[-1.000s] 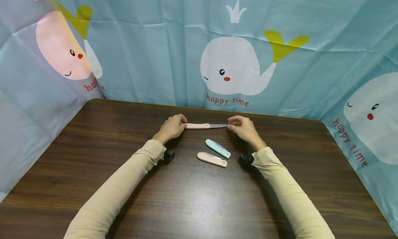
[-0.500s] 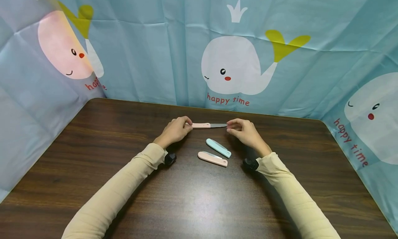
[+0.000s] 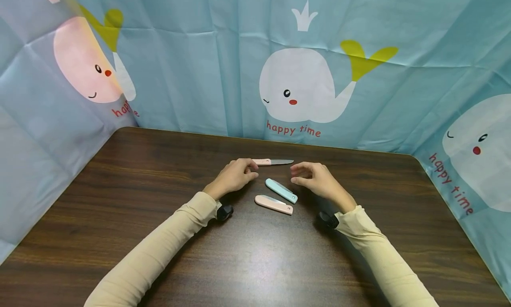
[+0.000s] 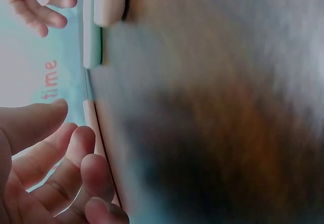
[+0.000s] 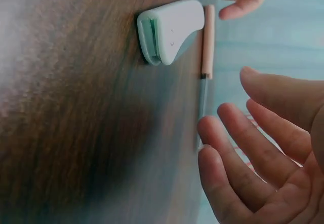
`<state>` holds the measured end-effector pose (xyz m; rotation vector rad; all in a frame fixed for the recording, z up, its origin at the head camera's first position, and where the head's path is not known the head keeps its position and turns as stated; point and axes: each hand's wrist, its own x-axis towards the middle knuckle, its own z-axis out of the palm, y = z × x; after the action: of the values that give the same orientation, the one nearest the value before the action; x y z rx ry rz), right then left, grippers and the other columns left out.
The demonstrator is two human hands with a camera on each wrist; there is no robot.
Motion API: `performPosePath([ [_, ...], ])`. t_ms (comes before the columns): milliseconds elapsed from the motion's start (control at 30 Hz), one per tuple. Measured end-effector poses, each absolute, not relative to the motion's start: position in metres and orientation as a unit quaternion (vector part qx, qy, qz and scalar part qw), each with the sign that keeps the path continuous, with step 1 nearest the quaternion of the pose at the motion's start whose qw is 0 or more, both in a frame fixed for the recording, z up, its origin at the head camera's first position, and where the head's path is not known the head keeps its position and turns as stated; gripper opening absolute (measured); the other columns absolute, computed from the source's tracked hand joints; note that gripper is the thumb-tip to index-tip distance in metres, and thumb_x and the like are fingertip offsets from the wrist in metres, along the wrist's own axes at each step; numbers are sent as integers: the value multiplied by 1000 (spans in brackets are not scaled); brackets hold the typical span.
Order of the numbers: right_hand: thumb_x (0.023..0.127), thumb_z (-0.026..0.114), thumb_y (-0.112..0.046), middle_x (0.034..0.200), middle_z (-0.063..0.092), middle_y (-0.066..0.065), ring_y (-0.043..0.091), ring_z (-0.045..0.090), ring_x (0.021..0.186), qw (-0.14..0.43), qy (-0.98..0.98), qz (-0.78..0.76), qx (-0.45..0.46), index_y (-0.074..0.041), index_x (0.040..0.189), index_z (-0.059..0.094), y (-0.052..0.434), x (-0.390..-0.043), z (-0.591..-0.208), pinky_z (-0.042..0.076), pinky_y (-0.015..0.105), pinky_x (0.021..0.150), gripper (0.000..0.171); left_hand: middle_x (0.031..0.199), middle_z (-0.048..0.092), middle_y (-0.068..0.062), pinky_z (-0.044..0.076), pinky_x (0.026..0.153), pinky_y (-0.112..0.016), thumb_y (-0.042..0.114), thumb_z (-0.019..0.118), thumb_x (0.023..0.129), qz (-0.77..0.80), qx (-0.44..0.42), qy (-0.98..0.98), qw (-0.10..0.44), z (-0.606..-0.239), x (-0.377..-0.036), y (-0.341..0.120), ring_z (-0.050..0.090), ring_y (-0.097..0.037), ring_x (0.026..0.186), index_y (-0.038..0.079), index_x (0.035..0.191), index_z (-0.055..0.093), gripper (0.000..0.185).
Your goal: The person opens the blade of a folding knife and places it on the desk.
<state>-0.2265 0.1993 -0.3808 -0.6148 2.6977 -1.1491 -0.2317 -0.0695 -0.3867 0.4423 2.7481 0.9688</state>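
The left hand [image 3: 233, 177] hides the handle end of the open knife [image 3: 273, 162], which lies far back on the surface [image 3: 119, 200], its blade pointing right; whether the fingertips touch it is hard to tell. Those fingers are relaxed and grasp nothing. The right hand [image 3: 316, 179], loosely bent and likewise released, is near the blade tip. The green folded knife [image 3: 281, 191] and pink folded knife [image 3: 273, 205] lie closer in, both cut off in the left wrist view

The blue curtain [image 3: 179, 76] bears "happy time" [image 3: 293, 128] in red: 2 whole, 1 broken by a fold.
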Motion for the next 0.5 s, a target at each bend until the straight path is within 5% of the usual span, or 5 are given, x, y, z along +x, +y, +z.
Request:
performPosePath([
  [500,85,78,-13,111,72,15,21,70,91,124,895,-363,-227,2,122,65,206,-208,-387,56,28,77,42,80,64,-1,36,58,-25,21,67,95,331,179,921,100,-391,-223,-55,49,-12,63,15,118,71,24],
])
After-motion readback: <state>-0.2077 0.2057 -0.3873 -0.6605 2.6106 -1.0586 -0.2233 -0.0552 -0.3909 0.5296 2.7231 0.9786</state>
